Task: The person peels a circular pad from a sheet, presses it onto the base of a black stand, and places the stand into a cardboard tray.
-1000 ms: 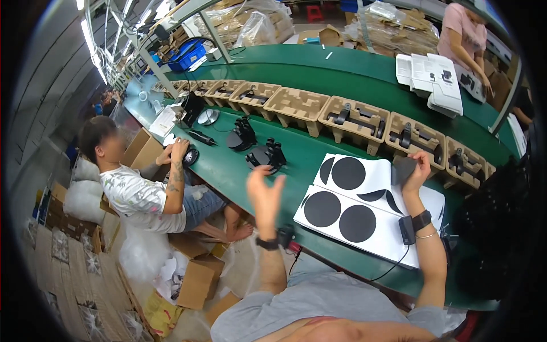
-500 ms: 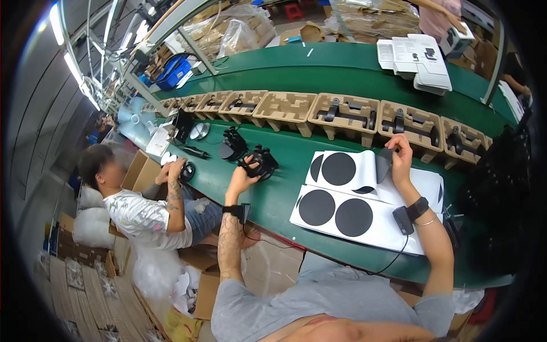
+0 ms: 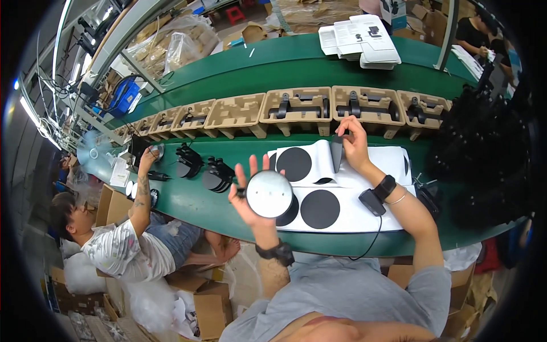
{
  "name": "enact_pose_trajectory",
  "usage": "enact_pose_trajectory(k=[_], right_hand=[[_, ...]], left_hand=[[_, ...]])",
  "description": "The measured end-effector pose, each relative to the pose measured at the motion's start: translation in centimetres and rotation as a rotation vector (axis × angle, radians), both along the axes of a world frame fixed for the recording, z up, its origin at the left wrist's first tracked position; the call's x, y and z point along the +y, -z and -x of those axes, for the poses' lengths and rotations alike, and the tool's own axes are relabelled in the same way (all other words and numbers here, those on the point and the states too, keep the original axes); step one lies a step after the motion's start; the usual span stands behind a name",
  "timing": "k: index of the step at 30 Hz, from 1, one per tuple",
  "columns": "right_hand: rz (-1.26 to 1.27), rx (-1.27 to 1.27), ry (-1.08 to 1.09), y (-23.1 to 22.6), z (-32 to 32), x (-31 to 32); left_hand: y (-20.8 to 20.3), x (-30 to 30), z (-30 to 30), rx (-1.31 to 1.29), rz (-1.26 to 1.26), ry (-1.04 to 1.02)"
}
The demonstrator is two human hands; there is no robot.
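Observation:
My left hand [image 3: 249,214], palm up with fingers around the edge, holds a part by its black body. Its round, silvery-white base [image 3: 269,194] faces upward and shows a few small holes. The rest of the part is mostly hidden under the base. My right hand [image 3: 355,147] pinches a black round sticker [image 3: 337,154] that stands up, bent, at a lifted fold of a white backing sheet [image 3: 370,212]. Other black round stickers [image 3: 320,209] lie flat on the sheets. Left of my left hand, black round-based parts [image 3: 217,175] stand on the green bench.
A row of brown moulded trays [image 3: 299,113], several holding black parts, runs along the bench. White printed leaflets [image 3: 364,44] are stacked beyond it. A dark heap of black items [image 3: 473,142] is at right. A co-worker [image 3: 122,248] sits at left, reaching over the bench.
My left hand has picked up a black part and brought it right, turned base up, beside the sheets. My right hand still pinches the sticker. The co-worker's arm has reached forward. The view has shifted.

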State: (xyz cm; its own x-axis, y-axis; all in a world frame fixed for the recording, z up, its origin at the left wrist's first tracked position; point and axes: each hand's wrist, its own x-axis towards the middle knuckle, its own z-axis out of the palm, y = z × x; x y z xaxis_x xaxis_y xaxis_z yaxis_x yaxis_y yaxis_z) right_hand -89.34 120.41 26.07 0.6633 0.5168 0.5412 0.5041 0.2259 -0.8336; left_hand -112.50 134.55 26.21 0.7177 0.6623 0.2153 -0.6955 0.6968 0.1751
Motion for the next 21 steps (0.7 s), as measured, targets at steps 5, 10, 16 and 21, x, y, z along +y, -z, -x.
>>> enact_pose_trajectory(k=[5, 10, 16, 21], right_hand=[[0.032, -0.013, -0.014, -0.7, 0.5, 0.1], [-0.312, -0.052, 0.33, -0.5, -2.7, -1.3], [-0.508, 0.066, 0.089, -9.1, -0.8, -4.1], [-0.012, 0.447, -0.379, -11.3, 9.3, -4.7]], left_hand=[[2.2, 1.7, -3.4, 0.41, 0.051, 0.26], [3.0, 1.6, -3.2, 0.43, 0.135, 0.322], [0.5, -0.3, -2.5, 0.368, 0.124, 0.306], [-7.2, -4.4, 0.2, 0.243, -0.032, -0.035]])
